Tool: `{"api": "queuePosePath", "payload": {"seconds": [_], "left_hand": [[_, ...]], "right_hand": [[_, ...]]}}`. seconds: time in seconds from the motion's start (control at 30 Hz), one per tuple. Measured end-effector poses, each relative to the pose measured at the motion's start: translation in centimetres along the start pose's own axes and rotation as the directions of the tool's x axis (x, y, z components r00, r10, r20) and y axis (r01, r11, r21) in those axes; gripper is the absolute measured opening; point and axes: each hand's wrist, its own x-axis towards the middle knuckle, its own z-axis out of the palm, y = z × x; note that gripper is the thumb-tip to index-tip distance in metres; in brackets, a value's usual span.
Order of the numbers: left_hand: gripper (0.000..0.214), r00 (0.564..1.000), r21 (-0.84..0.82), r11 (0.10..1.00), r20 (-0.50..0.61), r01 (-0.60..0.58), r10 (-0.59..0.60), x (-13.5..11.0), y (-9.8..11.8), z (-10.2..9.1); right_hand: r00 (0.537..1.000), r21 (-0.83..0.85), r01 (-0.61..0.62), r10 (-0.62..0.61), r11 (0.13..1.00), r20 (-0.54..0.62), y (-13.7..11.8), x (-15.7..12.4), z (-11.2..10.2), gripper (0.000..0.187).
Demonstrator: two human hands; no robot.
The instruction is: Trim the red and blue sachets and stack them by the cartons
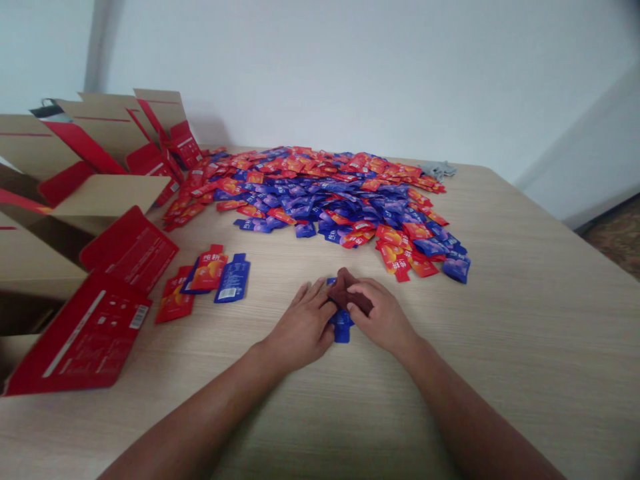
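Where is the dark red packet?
In the head view, the dark red packet sits mid-table between the left hand and right hand, over a blue packet, near the big pile.

My blue sachet [343,329] lies flat, mostly covered, its lower end showing. A dark red sachet [343,291] rests on top of it, gripped from both sides.

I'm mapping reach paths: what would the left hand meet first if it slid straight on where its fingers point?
Likely the blue sachet it touches, held by the right hand; beyond lies the sachet pile.
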Motion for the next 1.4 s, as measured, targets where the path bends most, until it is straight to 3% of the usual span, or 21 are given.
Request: {"api": "queuePosePath", "payload": {"seconds": [0.17,0.4,0.63,0.8,1.0,1.13,1.27,1.33,1.4], "left_hand": [[0.045,1.0,-0.022,0.999,-0.001,0.023,-0.023,-0.1,-0.3,0.7],[0.043,1.0,-0.018,1.0,0.005,-0.009,0.01,0.0,-0.4,0.5],[0.026,0.997,-0.034,0.997,-0.006,-0.074,0.074,0.1,-0.3,-0.2],[0.051,0.998,-0.055,0.997,-0.041,-0.05,0.047,0.2,0.3,-0.8],[0.045,1.0,0.048,0.999,0.009,0.026,-0.027,0.1,1.2,-1.8],[0.049,0.998,0.095,0.994,-0.004,0.059,-0.059,-0.1,1.3,-1.9],[0.034,0.993,0.127,0.986,-0.032,0.113,-0.109,-0.1,1.1,-1.7],[0.028,0.989,0.134,0.98,-0.049,0.147,-0.141,-0.1,1.0,-1.4],[0.027,0.982,0.146,0.972,-0.071,0.185,-0.176,-0.1,0.9,-1.2]], "right_hand": [[0.997,-0.115,-0.013,0.021,0.993,0.07,-0.8,-0.1,0.0,0.03],[0.992,-0.307,-0.121,0.122,0.944,-0.015,0.5,0.2,0.3,0.031],[0.999,-0.131,-0.012,0.016,0.991,0.031,1.4,-0.1,0.2,0.033],[1.0,-0.096,-0.009,0.01,0.995,0.014,1.3,-0.1,0.3,0.033],[1.0,-0.099,-0.017,0.018,0.995,0.003,1.1,0.0,0.4,0.034],[0.989,-0.08,-0.108,0.098,0.991,-0.112,1.4,0.2,0.2,0.029],[0.942,-0.057,-0.172,0.147,0.983,-0.303,1.5,0.4,-1.0,0.026],[0.913,-0.044,-0.153,0.124,0.987,-0.389,1.1,0.3,-1.5,0.025],[0.915,-0.037,-0.085,0.064,0.996,-0.397,0.4,0.1,-1.6,0.026]]}}
